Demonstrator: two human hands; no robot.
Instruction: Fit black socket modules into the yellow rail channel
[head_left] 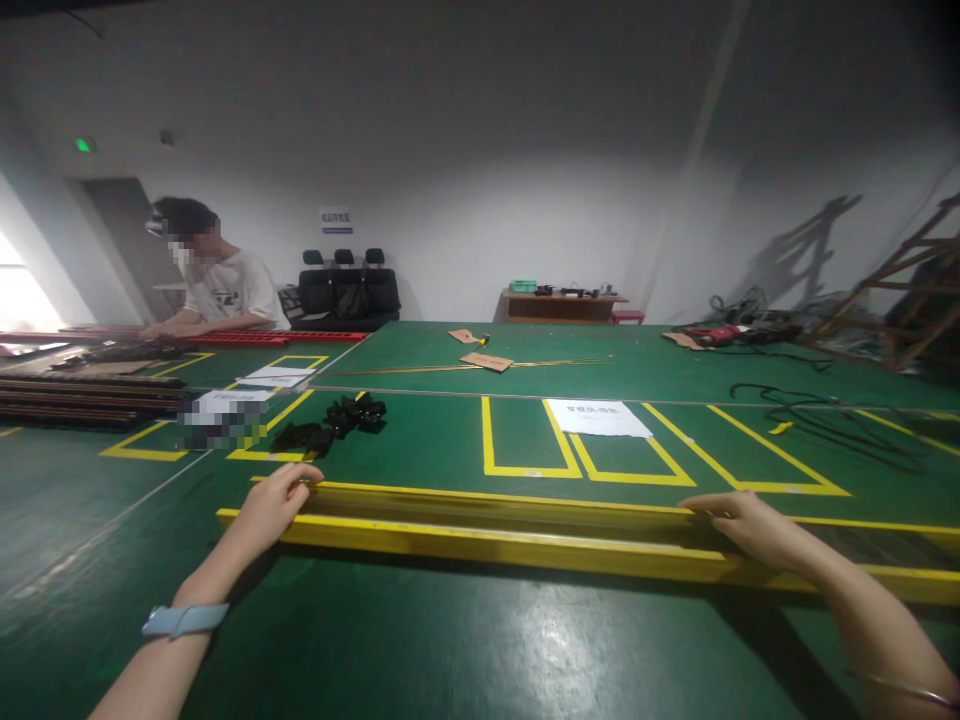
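A long yellow channel (480,541) with two raised side walls lies across the green table in front of me. Near its left end, my left hand (276,500) is closed over it, fingertips on the far wall. Farther right, my right hand (739,522) grips the far wall with thumb and fingers pinched together. The channel runs on past the right edge of the view. Just beyond my left hand sits a pile of small black parts (352,413).
Yellow tape outlines (531,473) and a white paper sign (600,418) mark the green table (420,640). Black cables (817,425) lie at right. Dark rails (82,400) are stacked at left, where another person (225,285) leans over red rails (300,338). Cardboard pieces (487,362) lie farther back.
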